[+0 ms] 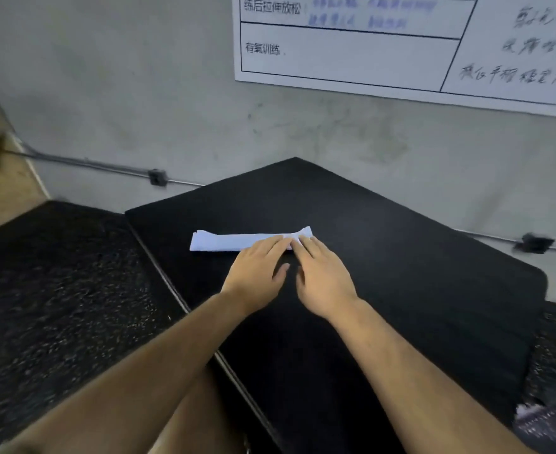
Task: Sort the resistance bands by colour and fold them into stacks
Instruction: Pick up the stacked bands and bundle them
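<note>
Left hand (pixel 257 273) and right hand (pixel 324 278) press folded band's (pixel 234 241) end.

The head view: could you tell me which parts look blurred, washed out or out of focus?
In the head view, the pale band is washed out almost to white; the whiteboard handwriting and the cable clip are smeared; the speckled floor is streaked; the left hand and right hand look fairly sharp.
</note>
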